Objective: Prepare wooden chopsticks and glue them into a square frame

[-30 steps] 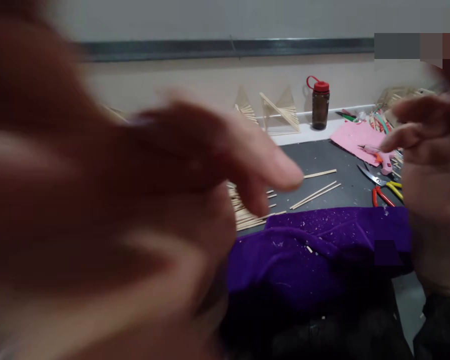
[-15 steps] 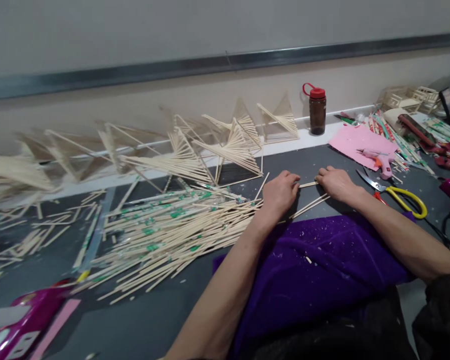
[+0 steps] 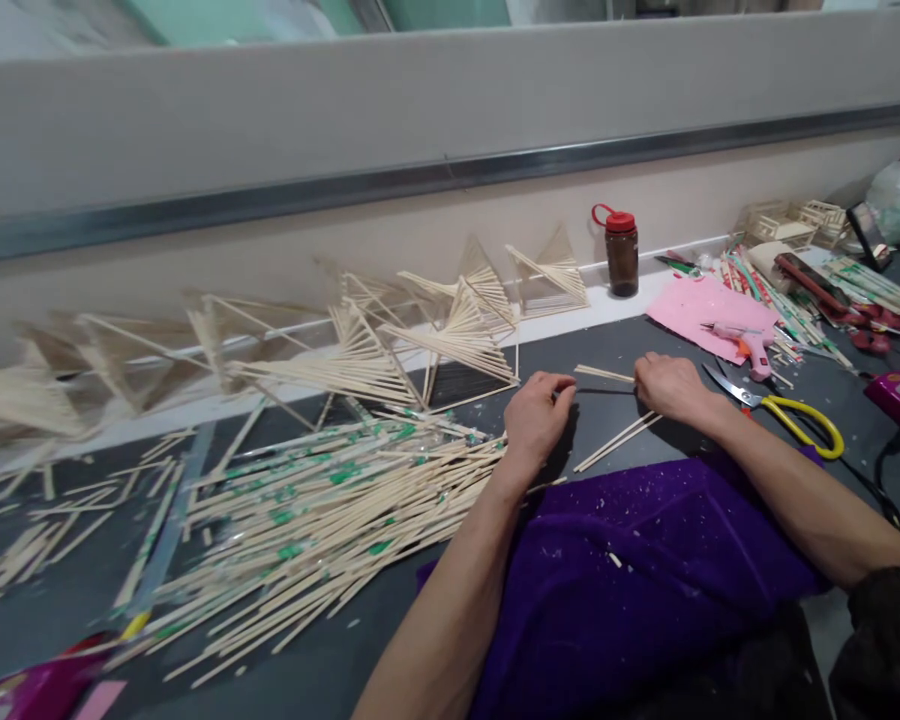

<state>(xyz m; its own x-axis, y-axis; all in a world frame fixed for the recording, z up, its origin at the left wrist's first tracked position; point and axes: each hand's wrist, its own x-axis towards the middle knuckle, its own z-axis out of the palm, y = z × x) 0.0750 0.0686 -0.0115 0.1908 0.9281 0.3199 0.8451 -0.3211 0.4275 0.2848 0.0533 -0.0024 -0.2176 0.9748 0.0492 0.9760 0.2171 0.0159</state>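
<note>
My right hand [image 3: 669,385] is closed round the right end of thin wooden sticks [image 3: 604,373] that point left over the dark table. Two more sticks [image 3: 616,441] lie slanting just below that hand. My left hand [image 3: 538,415] is beside the right end of the big stick pile [image 3: 390,490], thumb and fingertips pinched; whatever they hold, if anything, is too small to make out. A purple cloth [image 3: 645,570] with small wood scraps lies under my forearms.
Stick structures [image 3: 450,345] stand along the wall. Farther right are a brown bottle [image 3: 622,262], a pink sheet [image 3: 682,305] with a glue gun [image 3: 754,350], and yellow-handled scissors [image 3: 802,420]. Short cut sticks [image 3: 52,535] lie at the left.
The view has tilted up. My left hand has come away from the stick that ran between both hands, and the sticks' left ends now show free.
</note>
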